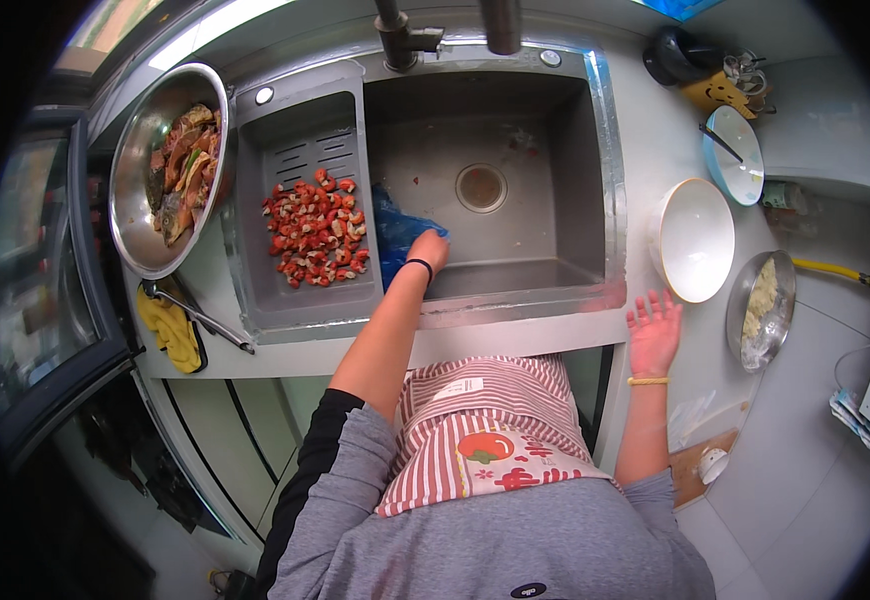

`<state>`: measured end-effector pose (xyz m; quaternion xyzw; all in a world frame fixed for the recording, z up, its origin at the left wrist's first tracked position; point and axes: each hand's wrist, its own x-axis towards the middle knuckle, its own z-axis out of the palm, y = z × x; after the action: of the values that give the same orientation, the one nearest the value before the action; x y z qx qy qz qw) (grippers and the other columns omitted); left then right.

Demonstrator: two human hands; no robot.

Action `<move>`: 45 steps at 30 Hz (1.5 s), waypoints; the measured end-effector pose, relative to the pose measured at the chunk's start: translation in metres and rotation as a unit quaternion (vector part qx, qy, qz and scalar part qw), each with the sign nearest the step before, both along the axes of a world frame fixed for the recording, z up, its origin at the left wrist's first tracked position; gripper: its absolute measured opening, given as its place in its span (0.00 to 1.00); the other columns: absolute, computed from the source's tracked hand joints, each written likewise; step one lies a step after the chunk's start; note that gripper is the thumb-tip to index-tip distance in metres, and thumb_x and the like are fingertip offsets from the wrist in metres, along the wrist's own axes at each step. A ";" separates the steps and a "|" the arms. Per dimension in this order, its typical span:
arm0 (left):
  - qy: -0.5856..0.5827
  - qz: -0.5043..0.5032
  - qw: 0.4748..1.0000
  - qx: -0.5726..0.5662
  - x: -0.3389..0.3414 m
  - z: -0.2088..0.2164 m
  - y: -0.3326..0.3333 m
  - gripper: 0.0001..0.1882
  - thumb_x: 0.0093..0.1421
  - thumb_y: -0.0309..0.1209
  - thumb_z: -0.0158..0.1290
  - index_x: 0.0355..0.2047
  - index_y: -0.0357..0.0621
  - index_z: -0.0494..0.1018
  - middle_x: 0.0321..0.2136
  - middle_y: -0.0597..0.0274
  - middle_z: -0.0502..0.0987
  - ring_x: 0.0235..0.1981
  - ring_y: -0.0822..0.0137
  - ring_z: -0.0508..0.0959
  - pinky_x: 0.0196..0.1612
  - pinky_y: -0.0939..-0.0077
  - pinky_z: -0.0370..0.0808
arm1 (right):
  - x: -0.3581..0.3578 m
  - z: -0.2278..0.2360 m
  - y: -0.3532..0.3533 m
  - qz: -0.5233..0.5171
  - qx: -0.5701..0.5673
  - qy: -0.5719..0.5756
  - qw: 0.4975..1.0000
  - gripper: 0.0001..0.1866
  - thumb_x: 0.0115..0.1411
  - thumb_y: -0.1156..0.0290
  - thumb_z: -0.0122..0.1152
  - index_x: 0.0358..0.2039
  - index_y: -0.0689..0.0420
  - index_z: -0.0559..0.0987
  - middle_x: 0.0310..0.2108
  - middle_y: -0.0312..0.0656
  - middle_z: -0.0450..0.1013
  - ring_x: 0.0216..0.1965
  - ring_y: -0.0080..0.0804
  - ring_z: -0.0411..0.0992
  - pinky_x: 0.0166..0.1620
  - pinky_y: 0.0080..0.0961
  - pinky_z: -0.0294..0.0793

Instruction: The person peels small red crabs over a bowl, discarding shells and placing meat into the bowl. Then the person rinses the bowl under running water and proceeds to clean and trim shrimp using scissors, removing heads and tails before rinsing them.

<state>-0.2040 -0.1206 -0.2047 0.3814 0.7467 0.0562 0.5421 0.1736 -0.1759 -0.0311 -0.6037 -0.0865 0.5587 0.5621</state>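
My left hand (431, 250) reaches down into the sink basin, its fingers closed on a crumpled blue plastic bag (395, 225) at the basin's left wall. Some of the bag is hidden behind that hand and forearm. To the left, a grey draining tray (255, 265) with slots holds a heap of red and whitish pieces (320, 230) that look like peeled crayfish tails. My right hand (655, 325) hovers palm up by the counter's front edge, fingers spread and holding nothing. Nearest to it is a white bowl (693, 240).
A steel bowl (135, 235) of raw meat or fish pieces stands at the far left, above a yellow cloth (170, 330). A faucet (395, 35) rises behind the sink (575, 180). On the right are a light-blue bowl (745, 180) and a metal dish (780, 325) of pale food.
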 end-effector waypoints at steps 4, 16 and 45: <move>-0.111 0.063 0.990 0.058 0.019 0.020 -0.007 0.16 0.61 0.34 0.47 0.43 0.32 0.70 0.40 0.42 0.76 0.41 0.49 0.75 0.43 0.64 0.71 | -0.077 0.003 0.006 0.197 0.016 -0.043 0.979 0.23 0.66 0.57 0.49 0.59 0.53 0.64 0.50 0.42 0.67 0.45 0.31 0.70 0.47 0.32 0.72; -0.197 -0.122 0.963 0.140 0.043 0.139 -0.023 0.14 0.54 0.32 0.58 0.41 0.43 0.76 0.33 0.52 0.78 0.34 0.60 0.78 0.37 0.70 0.75 | -0.148 -0.103 0.085 0.642 -0.002 -0.503 0.578 0.22 0.54 0.70 0.61 0.51 0.54 0.73 0.53 0.51 0.68 0.55 0.48 0.66 0.56 0.35 0.66; 0.333 -0.058 0.843 0.418 -0.029 0.182 0.060 0.17 0.50 0.26 0.59 0.42 0.55 0.76 0.40 0.58 0.72 0.43 0.57 0.73 0.44 0.66 0.70 | -0.156 -0.104 0.167 0.618 0.245 -0.636 0.393 0.14 0.54 0.74 0.50 0.41 0.55 0.78 0.36 0.43 0.77 0.43 0.44 0.74 0.50 0.42 0.70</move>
<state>-0.2334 -0.0610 -0.0230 0.6105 0.7643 0.2011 0.0518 0.0178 -0.0087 -0.1350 -0.4014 -0.9009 0.1619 -0.0315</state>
